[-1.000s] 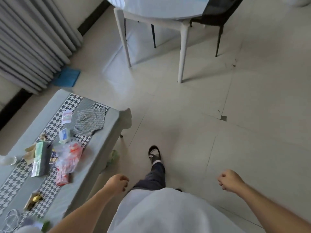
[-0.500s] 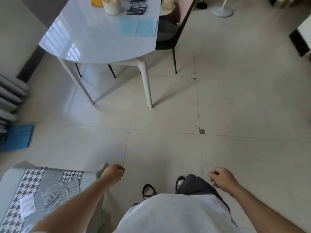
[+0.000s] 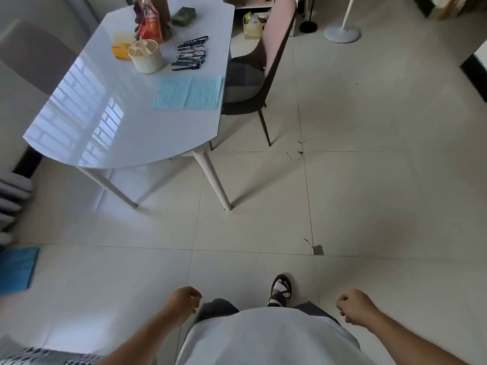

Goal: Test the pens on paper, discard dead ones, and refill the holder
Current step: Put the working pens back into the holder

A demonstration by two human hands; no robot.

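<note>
Several dark pens (image 3: 190, 54) lie in a row on the white table (image 3: 105, 133) far ahead. Left of them stands a cream pen holder (image 3: 146, 57) with dividers inside. A light blue sheet of paper (image 3: 188, 93) with scribbled lines lies nearer the table's right edge. My left hand (image 3: 184, 299) and my right hand (image 3: 354, 305) hang low at my sides, fingers loosely curled, holding nothing. Both are well away from the table, over the tiled floor.
A pink-backed chair (image 3: 253, 75) is tucked at the table's right side and a grey chair (image 3: 29, 51) at its left. A red bag (image 3: 149, 25), yellow box (image 3: 120, 48) and green box (image 3: 184, 15) sit behind the holder. Blue mat (image 3: 15, 270) at left; fan base (image 3: 342, 34) far right.
The view has swung from the low houndstooth table up toward the white table, which now shows its pens, holder and paper. I have stepped forward; both hands stay loosely curled.
</note>
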